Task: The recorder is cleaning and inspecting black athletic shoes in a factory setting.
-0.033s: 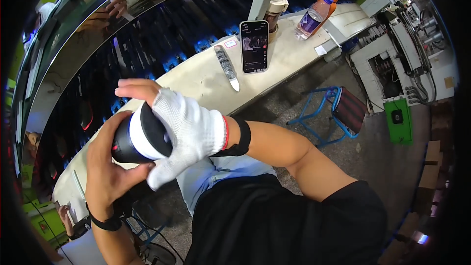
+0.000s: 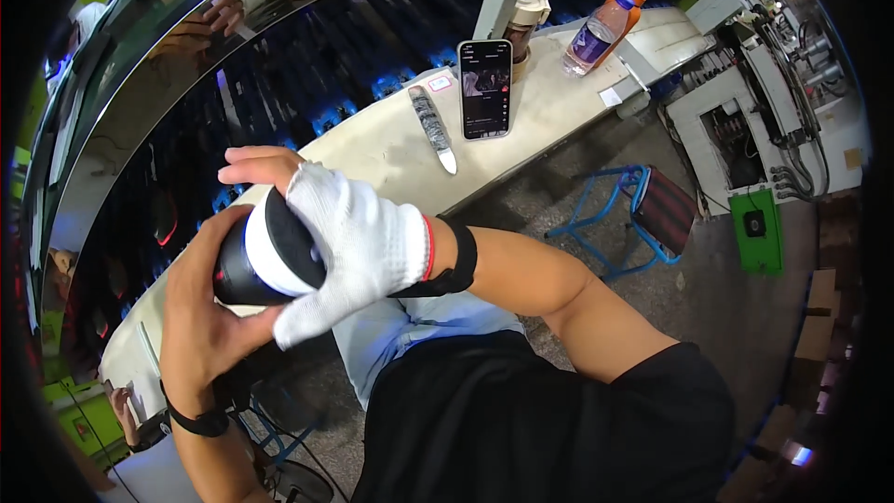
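Note:
Between my two hands is a black cylindrical object with a white band and a dark, flat round end; its exact kind does not show. My bare left hand curves round its black side, thumb below it. My right hand, in a white knit glove with bare fingertips, lies over the round end, fingers reaching past the far rim and thumb underneath. On the pale counter, beyond the right hand, lies a knife with a wrapped dark handle and a short pale blade.
A phone stands upright on the counter near a lidded jar and a bottle. Dark slats of a conveyor run behind. A blue-framed stool stands at right. Another person's hand shows at lower left.
My hands and the cylinder have shifted very slightly, the left hand a little to the left. The picture on the phone's screen differs.

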